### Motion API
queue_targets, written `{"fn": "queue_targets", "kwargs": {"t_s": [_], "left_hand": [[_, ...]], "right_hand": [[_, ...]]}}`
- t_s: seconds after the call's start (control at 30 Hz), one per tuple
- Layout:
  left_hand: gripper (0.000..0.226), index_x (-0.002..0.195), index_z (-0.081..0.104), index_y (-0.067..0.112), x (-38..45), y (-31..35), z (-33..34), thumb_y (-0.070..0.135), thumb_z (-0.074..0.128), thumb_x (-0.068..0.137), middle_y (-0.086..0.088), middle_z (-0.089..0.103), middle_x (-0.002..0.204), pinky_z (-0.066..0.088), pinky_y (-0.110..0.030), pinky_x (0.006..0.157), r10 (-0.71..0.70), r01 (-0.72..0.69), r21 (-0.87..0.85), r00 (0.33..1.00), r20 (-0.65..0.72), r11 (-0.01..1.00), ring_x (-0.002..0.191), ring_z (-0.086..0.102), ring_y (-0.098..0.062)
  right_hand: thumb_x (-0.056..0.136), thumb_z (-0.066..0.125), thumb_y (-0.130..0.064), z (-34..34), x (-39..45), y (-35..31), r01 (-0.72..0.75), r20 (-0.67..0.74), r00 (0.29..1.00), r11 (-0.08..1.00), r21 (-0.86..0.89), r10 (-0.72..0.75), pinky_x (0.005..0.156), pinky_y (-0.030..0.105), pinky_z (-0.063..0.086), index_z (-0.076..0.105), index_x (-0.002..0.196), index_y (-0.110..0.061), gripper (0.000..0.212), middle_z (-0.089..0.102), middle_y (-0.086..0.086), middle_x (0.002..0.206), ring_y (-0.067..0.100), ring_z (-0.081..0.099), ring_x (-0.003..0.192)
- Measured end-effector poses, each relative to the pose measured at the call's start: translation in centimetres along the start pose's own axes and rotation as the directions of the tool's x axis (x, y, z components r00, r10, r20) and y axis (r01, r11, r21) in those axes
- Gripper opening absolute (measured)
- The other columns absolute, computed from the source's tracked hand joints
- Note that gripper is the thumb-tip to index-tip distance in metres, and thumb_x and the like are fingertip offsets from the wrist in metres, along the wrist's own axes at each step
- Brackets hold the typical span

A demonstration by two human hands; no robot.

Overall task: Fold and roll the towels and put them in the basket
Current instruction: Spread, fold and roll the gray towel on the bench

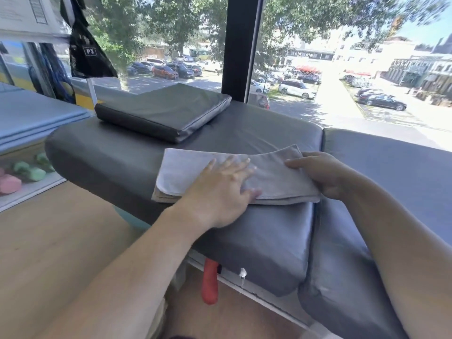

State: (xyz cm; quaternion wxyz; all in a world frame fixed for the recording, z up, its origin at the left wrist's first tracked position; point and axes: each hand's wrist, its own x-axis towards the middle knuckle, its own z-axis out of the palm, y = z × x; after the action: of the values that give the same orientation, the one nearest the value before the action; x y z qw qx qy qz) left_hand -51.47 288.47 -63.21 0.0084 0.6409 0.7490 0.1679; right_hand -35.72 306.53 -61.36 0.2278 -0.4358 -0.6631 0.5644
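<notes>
A wide window [342,69] is filling the upper half of the frame, looking out on trees and a sunlit car park, with a dark upright post [241,45] dividing it. Below it, a grey padded bench [244,133] is stretching across the centre of the frame, its neighbouring section [391,167] running off to the right. A wooden floor [61,241] is showing at lower left. A dark square cushion [161,111] is lying flat on the bench at upper centre. A folded grey towel [276,177] is lying on the bench just below the cushion, at the middle of the frame, its layered edges showing along the near side. The person's left hand [220,189] is resting palm down on the towel, fingers spread and straight, pressing the cloth flat; the fingertips are blurred. The right hand [322,174] is holding the towel's right end, its thumb lying on top of the cloth and its fingers curling out of sight beneath the edge. A black bag [88,55] is hanging at upper left. An orange handle [210,282] is hanging below the bench's near edge at lower centre. Pink and green dumbbells [22,174], blurred, are sitting low at the left edge.
</notes>
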Motion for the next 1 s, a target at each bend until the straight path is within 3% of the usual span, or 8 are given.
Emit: {"fn": "queue_targets", "kwargs": {"t_s": [0.07,0.13,0.3,0.47,0.63,0.8,0.93,1.0], "left_hand": [[0.083,0.162,0.005,0.027,-0.1,0.1,1.3,0.073,0.023,0.096,0.014,-0.004,0.168,-0.005,-0.044,0.126,-0.075,0.053,0.146,0.986,0.148,0.988,0.155,-0.010,-0.010],[0.093,0.162,-0.002,0.025,-0.4,0.4,2.0,0.082,0.016,0.090,0.012,-0.008,0.169,-0.006,-0.046,0.125,-0.101,0.071,0.194,0.984,0.149,0.978,0.155,-0.012,-0.011],[0.100,0.162,-0.003,0.022,-0.9,0.5,2.4,0.085,0.011,0.085,0.007,-0.008,0.169,-0.006,-0.047,0.125,-0.095,0.067,0.206,0.987,0.129,0.976,0.155,-0.013,-0.012],[0.099,0.162,-0.002,0.022,-1.4,0.3,2.1,0.084,0.014,0.087,0.007,-0.007,0.169,-0.007,-0.046,0.125,-0.064,0.038,0.183,0.988,0.140,0.982,0.154,-0.015,-0.011],[0.096,0.162,-0.004,0.021,-2.4,0.5,1.7,0.081,0.019,0.090,0.007,-0.011,0.169,-0.007,-0.045,0.125,-0.046,0.021,0.158,0.987,0.155,0.987,0.154,-0.016,-0.013],[0.091,0.162,-0.001,0.023,-4.2,0.2,1.0,0.076,0.027,0.093,0.007,-0.006,0.170,-0.006,-0.041,0.126,0.001,-0.019,0.107,0.986,0.166,0.994,0.155,-0.014,-0.012],[0.085,0.162,0.008,0.030,-5.9,-0.8,-1.2,0.070,0.041,0.094,0.014,0.002,0.169,0.000,-0.038,0.126,0.054,-0.061,0.024,0.976,0.213,0.998,0.154,-0.007,-0.008],[0.078,0.159,0.023,0.034,-6.9,-1.7,-3.1,0.068,0.048,0.092,0.016,0.014,0.167,0.016,-0.037,0.125,-0.020,0.022,-0.007,0.967,0.253,1.000,0.154,0.010,-0.010]], "right_hand": [[0.099,0.061,-0.008,0.2,0.1,0.3,0.033,-0.028,0.999,0.999,0.008,-0.033,0.057,0.024,0.059,0.072,0.107,-0.007,0.014,0.079,0.007,0.084,0.015,0.075,0.067],[0.100,0.059,-0.008,0.2,0.1,0.3,0.060,-0.033,0.998,0.998,0.000,-0.060,0.053,0.022,0.057,0.071,0.105,-0.008,0.013,0.078,0.004,0.077,0.012,0.073,0.061],[0.100,0.061,-0.016,0.1,-0.5,-0.8,0.089,-0.068,0.994,0.994,0.061,-0.085,0.050,0.022,0.057,0.072,0.106,-0.004,0.017,0.075,0.003,0.071,0.013,0.069,0.055],[0.094,0.071,-0.020,2.1,-2.2,-4.7,0.144,-0.144,0.982,0.978,0.153,-0.122,0.052,0.027,0.057,0.070,0.089,-0.006,0.015,0.071,0.008,0.067,0.018,0.068,0.052],[0.090,0.067,-0.014,6.1,-2.7,-8.6,0.263,-0.094,0.958,0.962,-0.074,-0.270,0.055,0.031,0.043,0.060,0.072,-0.010,0.020,0.056,0.008,0.063,0.020,0.056,0.055],[0.089,0.062,-0.020,11.5,-1.4,-10.0,0.298,0.041,0.952,0.891,-0.342,-0.303,0.061,0.030,0.048,0.062,0.093,-0.013,0.008,0.060,0.008,0.089,0.022,0.056,0.074],[0.093,0.058,-0.017,15.1,-0.9,-9.7,0.294,0.116,0.955,0.821,-0.490,-0.273,0.046,0.020,0.043,0.054,0.075,-0.016,0.018,0.054,0.001,0.072,0.012,0.049,0.055],[0.094,0.056,-0.017,16.5,-0.8,-9.5,0.309,0.120,0.949,0.779,-0.546,-0.292,0.046,0.022,0.041,0.050,0.071,-0.017,0.023,0.051,0.001,0.069,0.013,0.047,0.054]]}}
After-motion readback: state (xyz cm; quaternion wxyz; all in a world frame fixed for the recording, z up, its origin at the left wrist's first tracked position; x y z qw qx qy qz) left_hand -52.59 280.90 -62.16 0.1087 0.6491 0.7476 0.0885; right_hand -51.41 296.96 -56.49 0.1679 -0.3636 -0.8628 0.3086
